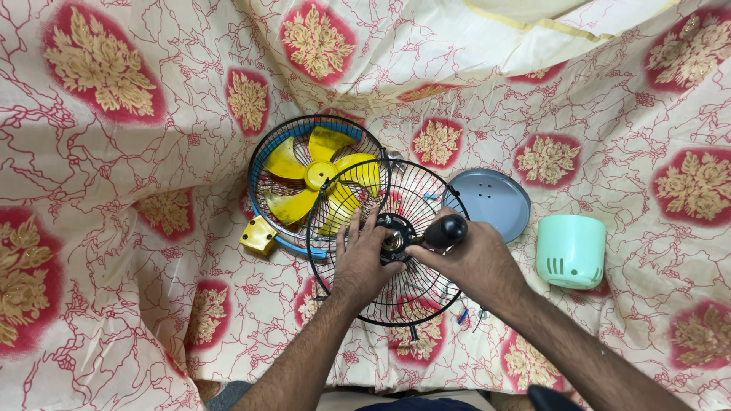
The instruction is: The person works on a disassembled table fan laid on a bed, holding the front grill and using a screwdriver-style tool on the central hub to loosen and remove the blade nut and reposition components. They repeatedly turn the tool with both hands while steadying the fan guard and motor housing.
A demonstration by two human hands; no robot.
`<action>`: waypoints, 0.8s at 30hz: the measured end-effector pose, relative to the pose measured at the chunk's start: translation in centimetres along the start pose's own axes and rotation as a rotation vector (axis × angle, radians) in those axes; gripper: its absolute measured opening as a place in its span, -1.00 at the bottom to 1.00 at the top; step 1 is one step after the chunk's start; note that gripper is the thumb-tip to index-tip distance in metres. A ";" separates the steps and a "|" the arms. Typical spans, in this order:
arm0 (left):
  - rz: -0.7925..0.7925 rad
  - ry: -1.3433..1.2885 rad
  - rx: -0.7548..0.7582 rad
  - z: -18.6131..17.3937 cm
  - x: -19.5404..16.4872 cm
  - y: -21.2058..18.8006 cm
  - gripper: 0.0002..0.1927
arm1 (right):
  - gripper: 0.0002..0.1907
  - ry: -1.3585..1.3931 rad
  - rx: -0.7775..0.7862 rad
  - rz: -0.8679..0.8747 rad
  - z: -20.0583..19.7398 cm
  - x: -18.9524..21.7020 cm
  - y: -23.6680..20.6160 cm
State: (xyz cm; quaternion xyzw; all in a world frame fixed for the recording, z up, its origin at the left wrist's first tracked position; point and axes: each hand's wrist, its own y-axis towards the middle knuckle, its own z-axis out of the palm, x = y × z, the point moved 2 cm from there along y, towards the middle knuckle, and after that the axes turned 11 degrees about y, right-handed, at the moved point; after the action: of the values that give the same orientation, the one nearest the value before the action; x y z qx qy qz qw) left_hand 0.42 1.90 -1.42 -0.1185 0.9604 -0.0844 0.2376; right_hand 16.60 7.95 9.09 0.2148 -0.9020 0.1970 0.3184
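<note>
Right grip [466, 255] clenched round a black screwdriver handle [445, 230], shaft hidden but aimed leftward and slightly down into the dark hub [396, 237] at the middle of a black wire fan guard [415, 297]. Left grip [364, 255] released, fingers spread flat across the wires just left of that hub, palm pressing the guard down, fingertips pointing away from the body. Hub thus caught between both grips, touching the left one and right at the tool's tip; left hand the nearer. Guard lying roughly flat, its round face up, overlapping the rim of a second guard [263, 156] beyond the left grip, blue-edged, with yellow fan blades [320, 179] inside. Small yellow block [258, 235] well left of the left grip. Grey-blue round plate [491, 199] just beyond the right grip, pale green motor cover [571, 250] farther right, apart from everything. Small loose bits, one blue, near the right wrist, too small to tell. All resting on a cream cloth [114, 289] with red and gold leaf patches, draped and rumpled, hiding whatever lies beneath; nothing of the room visible past it.
</note>
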 end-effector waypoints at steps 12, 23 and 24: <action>0.000 0.028 0.018 -0.2 -0.1 0.0 -0.30 | -0.66 -0.051 0.068 0.035 0.1 0.1 0.5; -0.003 0.025 0.009 -0.1 0.0 0.1 -0.30 | -0.69 0.145 0.061 -0.093 -0.5 1.0 0.3; 0.003 0.020 0.000 -0.1 0.0 0.0 -0.30 | -0.65 0.050 0.051 -0.003 -0.4 1.0 0.2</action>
State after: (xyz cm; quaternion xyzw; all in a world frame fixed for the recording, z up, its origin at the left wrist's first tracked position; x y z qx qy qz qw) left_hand 0.38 1.89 -1.33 -0.1163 0.9629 -0.0853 0.2281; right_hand 16.03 8.03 9.96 0.2194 -0.8881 0.2248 0.3356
